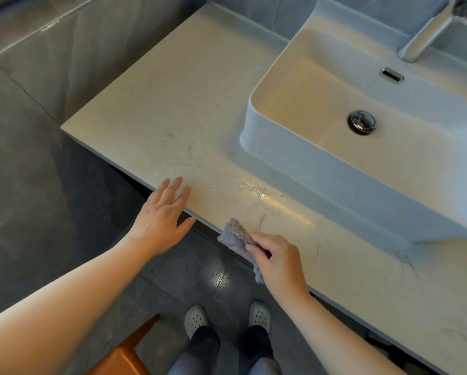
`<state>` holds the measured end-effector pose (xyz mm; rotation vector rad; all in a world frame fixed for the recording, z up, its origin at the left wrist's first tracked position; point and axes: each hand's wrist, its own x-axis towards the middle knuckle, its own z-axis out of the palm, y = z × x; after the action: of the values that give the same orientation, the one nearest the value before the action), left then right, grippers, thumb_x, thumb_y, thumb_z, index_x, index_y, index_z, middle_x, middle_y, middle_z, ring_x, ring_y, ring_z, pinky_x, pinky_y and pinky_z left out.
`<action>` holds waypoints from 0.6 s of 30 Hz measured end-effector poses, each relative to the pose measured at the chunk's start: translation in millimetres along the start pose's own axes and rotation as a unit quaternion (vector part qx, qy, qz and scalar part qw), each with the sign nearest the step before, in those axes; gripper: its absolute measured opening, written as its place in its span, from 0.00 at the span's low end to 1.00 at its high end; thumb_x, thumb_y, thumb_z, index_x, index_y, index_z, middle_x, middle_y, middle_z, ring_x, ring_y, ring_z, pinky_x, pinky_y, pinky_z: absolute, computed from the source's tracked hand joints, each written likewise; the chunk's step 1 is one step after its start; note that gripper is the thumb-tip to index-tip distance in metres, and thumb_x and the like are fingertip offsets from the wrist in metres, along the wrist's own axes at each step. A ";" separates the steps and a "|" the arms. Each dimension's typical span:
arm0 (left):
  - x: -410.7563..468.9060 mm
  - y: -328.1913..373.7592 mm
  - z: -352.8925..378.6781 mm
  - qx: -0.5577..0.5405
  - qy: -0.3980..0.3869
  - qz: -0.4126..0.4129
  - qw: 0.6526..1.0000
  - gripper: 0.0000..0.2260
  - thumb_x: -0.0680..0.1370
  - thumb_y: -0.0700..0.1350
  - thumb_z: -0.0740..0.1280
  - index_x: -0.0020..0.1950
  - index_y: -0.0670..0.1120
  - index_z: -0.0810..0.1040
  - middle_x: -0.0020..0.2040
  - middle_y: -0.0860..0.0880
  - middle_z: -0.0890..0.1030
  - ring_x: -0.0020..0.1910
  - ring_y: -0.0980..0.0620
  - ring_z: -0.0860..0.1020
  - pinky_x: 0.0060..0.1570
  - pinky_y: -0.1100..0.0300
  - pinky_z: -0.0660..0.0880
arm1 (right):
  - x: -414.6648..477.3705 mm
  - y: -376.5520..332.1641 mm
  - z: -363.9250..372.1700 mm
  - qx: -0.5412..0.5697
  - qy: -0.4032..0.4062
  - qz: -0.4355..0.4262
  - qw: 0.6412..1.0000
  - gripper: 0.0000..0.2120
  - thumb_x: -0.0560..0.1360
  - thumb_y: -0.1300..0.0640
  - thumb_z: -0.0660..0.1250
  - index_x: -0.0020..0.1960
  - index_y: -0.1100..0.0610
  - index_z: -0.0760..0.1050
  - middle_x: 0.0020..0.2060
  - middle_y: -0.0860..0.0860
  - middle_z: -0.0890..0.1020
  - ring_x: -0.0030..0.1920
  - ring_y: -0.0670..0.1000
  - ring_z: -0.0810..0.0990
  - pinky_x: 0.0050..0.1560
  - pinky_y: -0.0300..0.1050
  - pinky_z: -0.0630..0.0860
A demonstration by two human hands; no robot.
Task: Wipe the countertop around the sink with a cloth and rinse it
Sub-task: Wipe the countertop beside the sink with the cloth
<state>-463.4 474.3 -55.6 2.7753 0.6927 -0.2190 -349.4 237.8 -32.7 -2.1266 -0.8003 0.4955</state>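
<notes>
Under the right hand, at the front edge of the countertop, lies the cloth, a crumpled grey-lilac rag. The fingers of that hand are curled down and pinch it against the stone lip. Its long axis runs along the counter edge, from a bunched end poking out beyond the fingertips toward the left hand, back to a tail that hangs off the edge below the right palm. Part of it overhangs the edge.

Well to the left of the cloth, the left hand rests flat with fingers spread wide, holding nothing; its fingertips lie on the counter surface and its palm sits past the edge, over the floor.

Between the two hands and a little beyond them, a wet smear glistens on the stone. Farther beyond the right hand stands the white sink, a rectangular basin with a chrome drain plug; a chrome faucet reaches over its far side.

Below both forearms, two feet in pale perforated clogs stand on dark tiles, and the corner of an orange seat shows beneath the left forearm.
</notes>
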 end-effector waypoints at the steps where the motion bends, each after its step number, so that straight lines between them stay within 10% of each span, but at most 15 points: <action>1: -1.2 -2.8 0.3 0.001 -0.003 0.004 1.000 0.32 0.78 0.60 0.57 0.77 0.48 0.53 0.78 0.47 0.49 0.77 0.45 0.46 0.74 0.48 0.52 | 3.6 -3.8 -4.6 0.016 0.013 0.004 1.000 0.14 0.74 0.62 0.69 0.57 0.48 0.80 0.43 0.44 0.84 0.42 0.42 0.80 0.45 0.33 0.76; 5: -5.3 -5.6 2.4 -0.003 -0.011 0.009 1.000 0.32 0.78 0.60 0.57 0.78 0.50 0.51 0.78 0.48 0.46 0.76 0.47 0.43 0.74 0.49 0.50 | 37.4 -2.4 -22.4 0.022 0.119 0.025 0.992 0.16 0.74 0.62 0.70 0.59 0.48 0.79 0.45 0.32 0.79 0.45 0.38 0.80 0.48 0.39 0.78; 18: -3.9 -1.7 3.2 -0.001 -0.025 0.000 1.000 0.34 0.77 0.63 0.54 0.78 0.50 0.46 0.78 0.48 0.42 0.76 0.46 0.40 0.75 0.47 0.49 | 98.6 38.1 -18.8 -0.100 0.186 0.064 0.975 0.17 0.76 0.63 0.65 0.65 0.59 0.76 0.55 0.53 0.83 0.54 0.55 0.79 0.57 0.51 0.76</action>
<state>-467.9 473.1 -58.3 2.7577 0.6788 -0.2873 -252.9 276.7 -59.0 -2.3715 -0.5183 0.0723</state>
